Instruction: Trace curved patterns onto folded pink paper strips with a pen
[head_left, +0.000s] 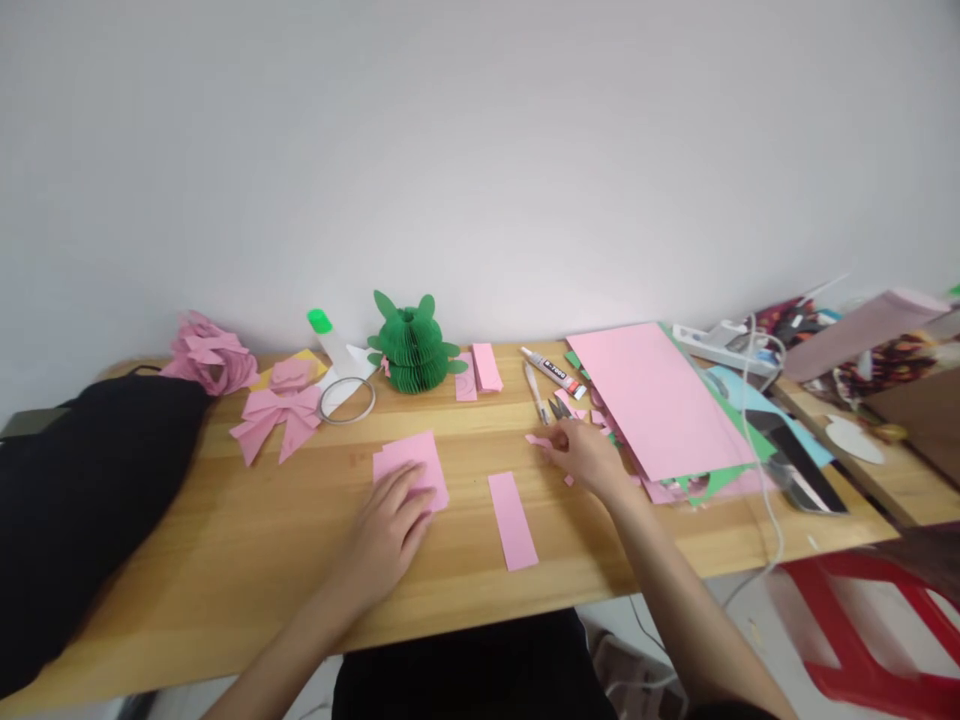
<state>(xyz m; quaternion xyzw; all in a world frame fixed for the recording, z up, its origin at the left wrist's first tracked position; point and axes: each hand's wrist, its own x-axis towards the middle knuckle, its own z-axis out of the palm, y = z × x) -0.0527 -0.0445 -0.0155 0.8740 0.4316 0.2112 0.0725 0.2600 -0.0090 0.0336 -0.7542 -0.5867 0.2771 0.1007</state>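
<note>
Nearest on the light wooden tabletop [247, 590], a flat rectangular strip of pink paper [513, 522] lies bare between the hands, touched by neither. Its long axis runs away from the person, the far end leaning slightly left. It lies to the right of the left hand [394, 520], and leftward and nearer the body from the right hand [586, 455], whose fingertips look the closer to its far end.

The left hand rests palm down, fingers extended, on overlapping pink paper sheets [409, 452]. The right hand's fingers are bent and bunched beside a small torn-looking pink scrap [535, 441] and a dark pointed tool [556, 409], perhaps scissors; whether they grip either, I cannot tell.

Beyond lie a slim white pen [536, 393], a white glue-like tube [553, 372] and a green honeycomb-paper figure [414, 352].
</note>
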